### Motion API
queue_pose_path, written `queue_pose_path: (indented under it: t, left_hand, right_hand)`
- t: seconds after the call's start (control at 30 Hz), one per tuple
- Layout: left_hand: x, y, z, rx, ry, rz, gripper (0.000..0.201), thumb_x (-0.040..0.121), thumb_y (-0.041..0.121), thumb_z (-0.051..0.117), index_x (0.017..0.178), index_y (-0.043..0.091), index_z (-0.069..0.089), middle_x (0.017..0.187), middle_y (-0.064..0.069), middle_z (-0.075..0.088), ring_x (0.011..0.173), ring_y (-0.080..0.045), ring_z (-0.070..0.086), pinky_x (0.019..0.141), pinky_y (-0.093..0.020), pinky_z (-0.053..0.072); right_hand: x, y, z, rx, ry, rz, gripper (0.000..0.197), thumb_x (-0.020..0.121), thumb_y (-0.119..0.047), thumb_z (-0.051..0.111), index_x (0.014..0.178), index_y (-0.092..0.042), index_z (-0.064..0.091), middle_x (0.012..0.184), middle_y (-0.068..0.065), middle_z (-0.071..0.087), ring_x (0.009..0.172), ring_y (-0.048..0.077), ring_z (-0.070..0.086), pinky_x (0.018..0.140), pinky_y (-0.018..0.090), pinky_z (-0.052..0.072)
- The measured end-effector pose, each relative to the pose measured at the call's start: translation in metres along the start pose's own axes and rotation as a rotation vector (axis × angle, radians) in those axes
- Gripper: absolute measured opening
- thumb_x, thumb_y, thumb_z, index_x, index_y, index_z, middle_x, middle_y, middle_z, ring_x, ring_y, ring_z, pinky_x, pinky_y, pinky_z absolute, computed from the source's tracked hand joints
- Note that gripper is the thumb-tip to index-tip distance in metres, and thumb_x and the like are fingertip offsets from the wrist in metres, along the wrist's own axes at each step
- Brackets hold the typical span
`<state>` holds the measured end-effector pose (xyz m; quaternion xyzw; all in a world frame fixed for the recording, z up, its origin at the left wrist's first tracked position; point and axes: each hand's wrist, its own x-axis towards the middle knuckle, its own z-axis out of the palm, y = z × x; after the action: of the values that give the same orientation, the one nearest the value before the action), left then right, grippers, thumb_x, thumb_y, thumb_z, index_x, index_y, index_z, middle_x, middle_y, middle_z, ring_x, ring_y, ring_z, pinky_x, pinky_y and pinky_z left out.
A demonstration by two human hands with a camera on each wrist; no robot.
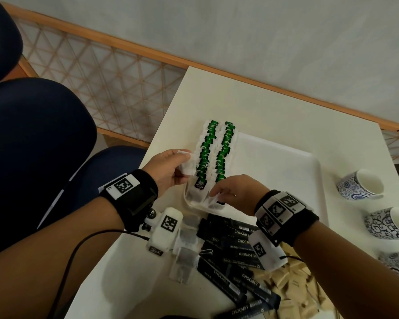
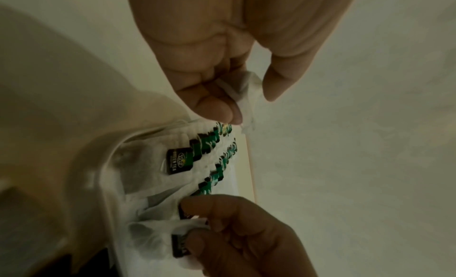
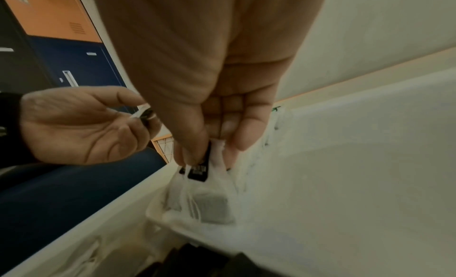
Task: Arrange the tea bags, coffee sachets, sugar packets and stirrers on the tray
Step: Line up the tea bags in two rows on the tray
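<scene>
Coffee sachets [image 1: 237, 256] lie loose under your wrists, not yet sorted. Your right hand [image 1: 234, 194] pinches a tea bag [image 3: 212, 199] at the near end of the overlapped rows [image 1: 214, 153] on the tray [image 1: 286, 171], likely extending them; left hand [image 1: 168, 169] pinches a spare tea bag [image 1: 186, 162], ready.

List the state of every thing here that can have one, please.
White plastic tray: two tea bag rows along its left edge.
Left hand: holds a white tea bag.
Right hand: pinches the front tea bag.
Black coffee sachets: off tray.
Patterned cups: lying sideways.
</scene>
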<state>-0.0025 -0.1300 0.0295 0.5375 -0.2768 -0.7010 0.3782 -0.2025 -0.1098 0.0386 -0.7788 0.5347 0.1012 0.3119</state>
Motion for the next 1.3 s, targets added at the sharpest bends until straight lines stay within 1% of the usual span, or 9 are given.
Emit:
queue_pose_path:
  t: [0.23, 0.33, 0.47, 0.57, 0.73, 0.93, 1.13, 1.23, 1.3]
  left_hand:
    - [0.0, 0.001, 0.005, -0.025, -0.053, -0.067, 0.026, 0.099, 0.017, 0.037, 0.102, 0.016, 0.063, 0.102, -0.01, 0.059, 0.078, -0.019, 0.058, 0.055, -0.024, 0.05]
    - [0.001, -0.002, 0.009, 0.003, -0.059, -0.063, 0.026, 0.099, 0.012, 0.038, 0.107, 0.013, 0.063, 0.102, -0.012, 0.059, 0.077, -0.02, 0.058, 0.052, -0.022, 0.052]
    - [0.0, -0.005, 0.016, 0.0, -0.138, -0.09, 0.024, 0.099, 0.012, 0.042, 0.113, 0.009, 0.061, 0.091, -0.011, 0.062, 0.061, -0.014, 0.061, 0.05, -0.021, 0.052]
    - [-0.003, -0.008, 0.02, 0.011, -0.225, -0.122, 0.021, 0.1, 0.013, 0.041, 0.11, 0.009, 0.06, 0.075, -0.007, 0.063, 0.055, -0.012, 0.061, 0.048, -0.021, 0.051]
    - [-0.006, -0.011, 0.019, 0.097, -0.216, -0.117, 0.02, 0.098, 0.006, 0.044, 0.109, 0.008, 0.06, 0.08, -0.008, 0.065, 0.063, -0.016, 0.062, 0.058, -0.024, 0.055]
    - [-0.004, -0.018, 0.006, 0.37, -0.191, 0.002, 0.043, 0.085, -0.016, 0.042, 0.099, 0.018, 0.064, 0.101, -0.009, 0.064, 0.091, -0.017, 0.057, 0.073, -0.023, 0.047]
    - [-0.006, -0.02, 0.005, 0.404, -0.189, 0.121, 0.011, 0.081, 0.01, 0.072, 0.091, 0.009, 0.07, 0.086, -0.007, 0.07, 0.079, -0.012, 0.062, 0.075, -0.02, 0.048]
    - [-0.004, -0.022, 0.001, 0.518, -0.157, 0.154, 0.008, 0.077, 0.017, 0.077, 0.083, 0.013, 0.072, 0.085, -0.012, 0.072, 0.077, -0.013, 0.062, 0.079, -0.028, 0.05]
    - [-0.002, -0.025, -0.001, 0.651, -0.142, 0.174, 0.011, 0.075, 0.023, 0.079, 0.078, 0.017, 0.072, 0.072, -0.002, 0.068, 0.064, -0.006, 0.057, 0.067, -0.02, 0.048]
  right_hand:
    - [0.004, 0.008, 0.001, 0.05, 0.089, 0.029, 0.029, 0.092, -0.024, 0.056, 0.12, -0.026, 0.061, 0.103, -0.007, 0.064, 0.089, 0.01, 0.055, 0.08, 0.02, 0.041]
    - [-0.001, 0.008, 0.0, 0.081, 0.275, -0.013, 0.035, 0.086, -0.032, 0.063, 0.12, -0.033, 0.056, 0.098, -0.014, 0.055, 0.082, 0.005, 0.051, 0.078, 0.025, 0.046]
    - [-0.006, 0.002, -0.003, 0.202, 0.521, -0.18, 0.052, 0.079, -0.023, 0.071, 0.125, -0.034, 0.048, 0.112, -0.017, 0.046, 0.081, -0.001, 0.051, 0.069, 0.024, 0.049]
    - [-0.004, -0.006, -0.006, 0.167, 0.602, -0.256, 0.038, 0.08, -0.018, 0.068, 0.115, -0.03, 0.06, 0.117, -0.013, 0.048, 0.087, 0.004, 0.054, 0.067, 0.025, 0.051]
    - [-0.004, -0.012, -0.012, 0.287, 0.579, -0.224, 0.012, 0.086, -0.019, 0.066, 0.092, -0.028, 0.072, 0.091, -0.011, 0.066, 0.082, 0.002, 0.058, 0.07, 0.018, 0.047]
    - [-0.006, -0.017, -0.016, 0.297, 0.533, -0.085, 0.018, 0.09, -0.022, 0.062, 0.105, -0.024, 0.072, 0.085, -0.011, 0.068, 0.075, 0.001, 0.056, 0.069, 0.012, 0.043]
    - [-0.003, -0.017, -0.012, 0.323, 0.517, -0.045, 0.019, 0.089, -0.022, 0.063, 0.106, -0.024, 0.073, 0.08, -0.018, 0.061, 0.068, -0.008, 0.053, 0.065, 0.001, 0.038]
    - [-0.001, -0.016, -0.01, 0.34, 0.485, -0.034, 0.019, 0.089, -0.023, 0.062, 0.105, -0.027, 0.073, 0.084, -0.013, 0.068, 0.071, -0.002, 0.056, 0.067, 0.004, 0.04]
    - [-0.001, -0.015, -0.008, 0.333, 0.436, -0.02, 0.02, 0.09, -0.023, 0.061, 0.107, -0.027, 0.072, 0.091, -0.008, 0.071, 0.078, 0.004, 0.06, 0.073, 0.014, 0.046]
